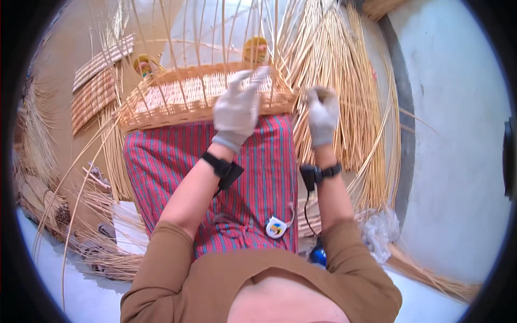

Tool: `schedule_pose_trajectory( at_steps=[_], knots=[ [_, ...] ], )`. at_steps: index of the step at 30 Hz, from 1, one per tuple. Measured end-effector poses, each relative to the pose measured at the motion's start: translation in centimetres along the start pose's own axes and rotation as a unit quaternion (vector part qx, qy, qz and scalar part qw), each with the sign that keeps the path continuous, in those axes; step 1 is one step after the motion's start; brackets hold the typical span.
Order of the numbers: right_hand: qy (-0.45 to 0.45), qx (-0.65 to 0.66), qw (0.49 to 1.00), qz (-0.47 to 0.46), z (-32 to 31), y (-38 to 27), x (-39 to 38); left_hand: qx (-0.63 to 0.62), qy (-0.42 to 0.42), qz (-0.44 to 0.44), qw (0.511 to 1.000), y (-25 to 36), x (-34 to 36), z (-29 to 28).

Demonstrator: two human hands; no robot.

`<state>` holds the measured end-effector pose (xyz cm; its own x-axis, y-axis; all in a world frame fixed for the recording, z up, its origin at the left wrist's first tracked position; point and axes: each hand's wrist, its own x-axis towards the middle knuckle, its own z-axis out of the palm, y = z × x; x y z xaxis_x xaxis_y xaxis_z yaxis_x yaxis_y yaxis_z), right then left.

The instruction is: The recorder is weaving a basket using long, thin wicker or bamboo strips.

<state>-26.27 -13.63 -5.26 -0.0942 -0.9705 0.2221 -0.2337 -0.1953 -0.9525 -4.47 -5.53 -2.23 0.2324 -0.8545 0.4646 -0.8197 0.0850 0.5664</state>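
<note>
Lap nearest, draped in a red striped cloth (264,172); the basket sits at its far edge. Tan floor (64,70) beyond and to the left; pale wall (458,134) at right, dark band along its foot.

Around: white tape measure (276,228) on the cloth, near side. Blue round thing (318,255) by the right elbow, partly hidden. Clear plastic (379,231) crumpled at right. White board (130,226) on the floor at left, loose canes beside it. Large cane bundle (334,59) fanned along the right, behind the right grip. Woven panels (97,99) far left. Two sandalled feet (255,49) past the basket.

Basket (183,111): low woven walls, tall stakes (223,32) upright around it, some crossing the view.

Left grip (237,110): gloved, blurred, fingers stretched and parted from the thumb, over the basket's near wall; contact unclear. Right grip (323,113): gloved, fingers curled, just right of the basket's corner; cannot tell whether it pinches a cane.
</note>
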Motion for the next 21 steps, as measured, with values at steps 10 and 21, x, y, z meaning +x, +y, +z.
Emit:
schedule_pose_trajectory(
  at_steps=[10, 21],
  knots=[
    [0.082, 0.285, 0.951, 0.085, -2.4, 2.4, 10.8, 0.030, -0.288, 0.017, 0.957, 0.8, 1.6, 4.2],
    [-0.139, -0.089, 0.961, -0.221, 4.2, -9.1, -4.9, -0.094, -0.324, -0.133, 0.932, -0.1, 1.6, 5.9]
  ],
)
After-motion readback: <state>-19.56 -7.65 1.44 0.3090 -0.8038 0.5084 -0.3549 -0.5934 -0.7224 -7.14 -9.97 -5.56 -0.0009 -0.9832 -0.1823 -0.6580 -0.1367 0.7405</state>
